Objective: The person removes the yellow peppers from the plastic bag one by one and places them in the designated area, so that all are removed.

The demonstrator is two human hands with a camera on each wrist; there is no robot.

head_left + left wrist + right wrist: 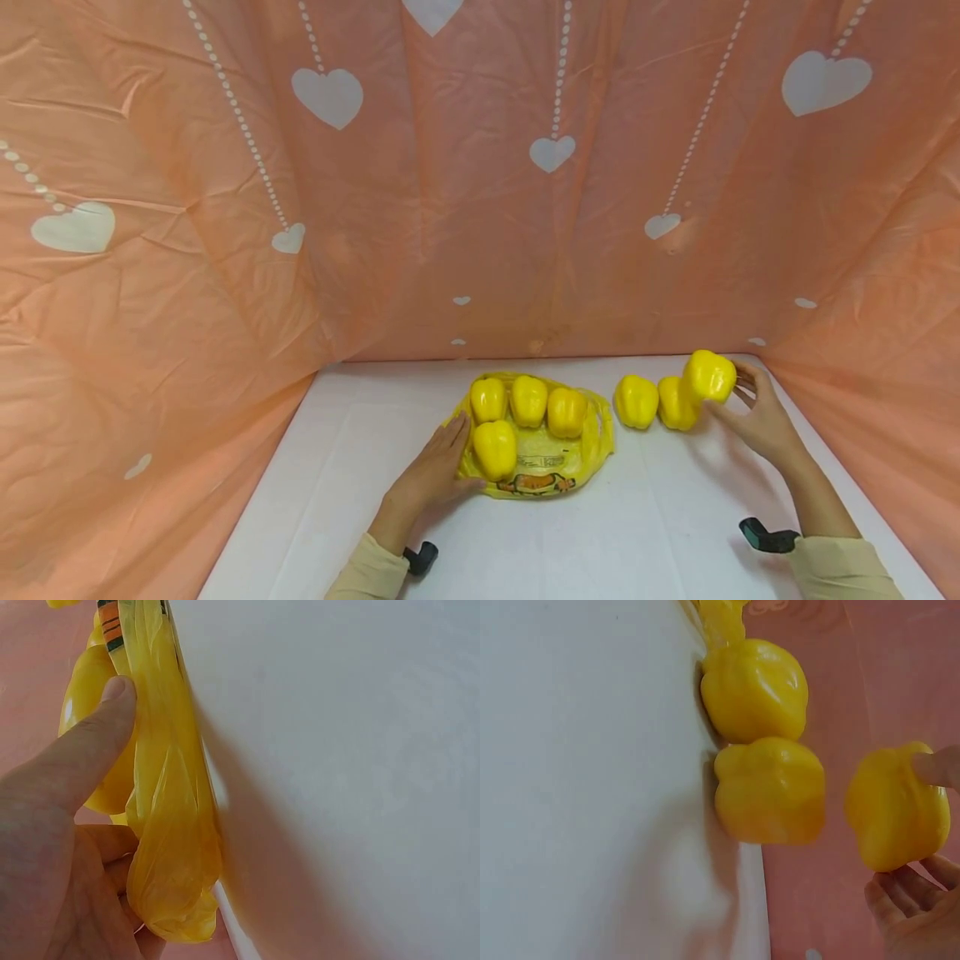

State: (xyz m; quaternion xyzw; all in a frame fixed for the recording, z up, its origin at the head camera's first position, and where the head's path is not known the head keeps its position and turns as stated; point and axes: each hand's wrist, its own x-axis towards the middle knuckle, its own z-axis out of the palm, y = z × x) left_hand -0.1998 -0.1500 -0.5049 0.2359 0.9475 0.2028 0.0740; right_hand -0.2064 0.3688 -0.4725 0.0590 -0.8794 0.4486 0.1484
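Note:
Along the left edge of a flat yellow plastic bag point(540, 450), my left hand point(438, 462) holds the bag between thumb and fingers. In the left wrist view the thumb lies by a bell pepper point(90, 682), and the bag point(172, 825) partly hides the fingers. Several yellow bell peppers point(528, 402) sit on the bag, one point(495, 450) close to that hand. Over at the right, my right hand point(765, 417) grips a yellow bell pepper point(708, 377) raised off the table. Just below and left of it, two more peppers point(754, 690) stand side by side.
A white table point(637, 533) lies under everything. Orange-pink cloth point(480, 250) with white hearts rises behind it and on both sides. Dark wrist devices point(768, 536) stick out beside both forearms. Printed marks show on the bag's front part.

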